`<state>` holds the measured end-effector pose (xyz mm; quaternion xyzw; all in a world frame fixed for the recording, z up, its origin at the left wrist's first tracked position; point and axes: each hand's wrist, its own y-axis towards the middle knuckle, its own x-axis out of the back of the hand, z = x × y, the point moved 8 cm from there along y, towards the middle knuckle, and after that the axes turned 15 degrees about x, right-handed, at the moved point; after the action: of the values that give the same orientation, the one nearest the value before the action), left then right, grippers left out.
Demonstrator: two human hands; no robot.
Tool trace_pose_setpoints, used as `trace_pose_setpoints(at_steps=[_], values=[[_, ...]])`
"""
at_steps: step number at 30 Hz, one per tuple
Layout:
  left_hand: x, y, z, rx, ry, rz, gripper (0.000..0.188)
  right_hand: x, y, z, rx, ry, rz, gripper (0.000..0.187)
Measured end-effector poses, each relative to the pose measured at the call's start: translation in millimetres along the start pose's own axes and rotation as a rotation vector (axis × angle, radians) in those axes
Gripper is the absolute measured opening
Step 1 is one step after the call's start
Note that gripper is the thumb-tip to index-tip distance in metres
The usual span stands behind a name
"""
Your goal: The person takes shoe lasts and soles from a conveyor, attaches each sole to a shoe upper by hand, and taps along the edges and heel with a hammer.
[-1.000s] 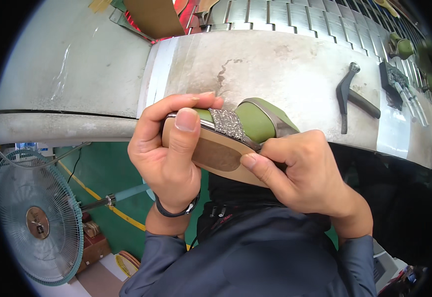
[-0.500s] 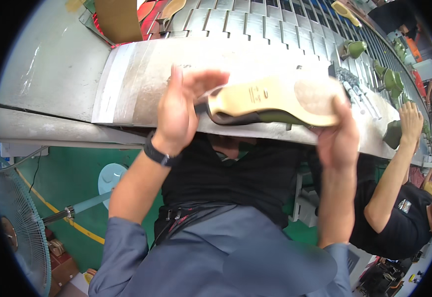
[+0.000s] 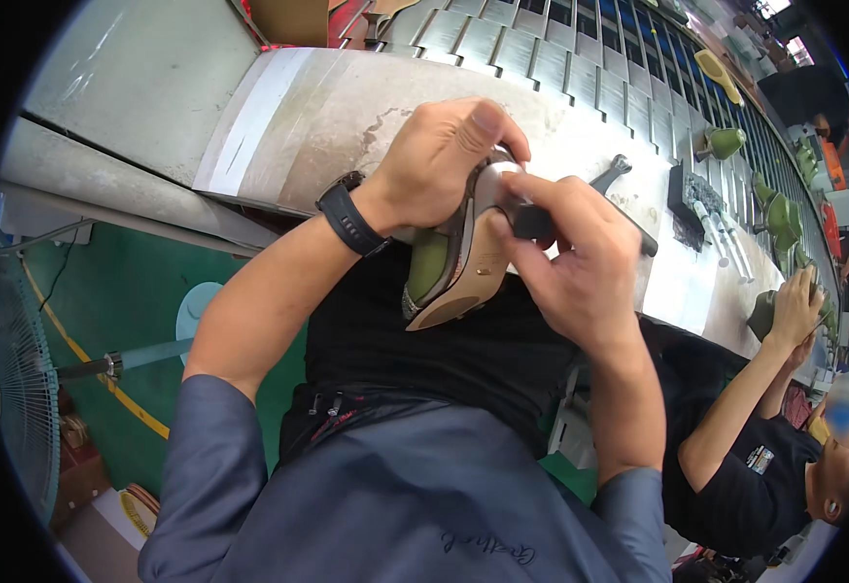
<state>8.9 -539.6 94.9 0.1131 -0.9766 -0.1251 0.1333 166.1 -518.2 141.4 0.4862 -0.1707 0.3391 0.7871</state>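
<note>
A green high-heeled shoe (image 3: 431, 262) with a tan sole is held over the bench's near edge, its toe pointing down toward my lap and its sole turned to the right. My left hand (image 3: 436, 160) wraps round the back part of the shoe from the left. On the other side, my right hand (image 3: 580, 257) is closed at the heel end, its thumb and fingers pressing about the dark heel (image 3: 531, 222). Just beyond my right hand lies a grey metal tool (image 3: 619, 167), partly hidden by the hand; its kind I cannot tell.
Slatted metal conveyor (image 3: 541, 73) runs along the bench's far side, carrying green shoe pieces (image 3: 726, 143). A black block (image 3: 685, 199) and pen-like sticks (image 3: 714, 238) lie to the right. A co-worker's hand (image 3: 796, 306) handles a green piece. A fan (image 3: 26, 379) stands at lower left.
The shoe has swung from lying sideways to toe-down, nearer my body. My left hand, open before, has closed round it. My right hand has gone from the toe to the heel.
</note>
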Motion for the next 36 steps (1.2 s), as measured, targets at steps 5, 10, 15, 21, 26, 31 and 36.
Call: trace_pose_setpoints(at_steps=[5,10,15,21,26,31,36], values=[[16.9,0.0,17.0,0.065,-0.261,-0.085,0.078,-0.6,1.6,35.6,0.494,-0.15,-0.044,0.052],[7.6,4.6,24.8,0.173,-0.139,0.016,0.093,-14.0,1.2,15.2,0.588,-0.188,-0.135,0.05],[7.3,5.7,24.0,0.096,-0.064,0.011,0.093,-19.0,-2.9,7.3,0.542,-0.196,-0.192,0.043],[7.4,5.4,24.0,0.074,-0.029,0.009,0.091,-22.4,-3.7,6.6,0.556,-0.207,-0.208,0.041],[8.6,16.9,13.0,0.165,-0.082,0.037,0.044,-20.9,15.0,-2.2,0.573,-0.374,-0.196,0.035],[22.7,53.4,50.0,0.214,-0.063,-0.148,0.03,-25.7,31.6,-59.8,0.176,-0.205,-0.144,0.023],[18.8,58.0,55.0,0.225,0.0,-0.205,0.035,-51.7,8.0,-104.9,-0.525,0.564,-0.014,0.036]])
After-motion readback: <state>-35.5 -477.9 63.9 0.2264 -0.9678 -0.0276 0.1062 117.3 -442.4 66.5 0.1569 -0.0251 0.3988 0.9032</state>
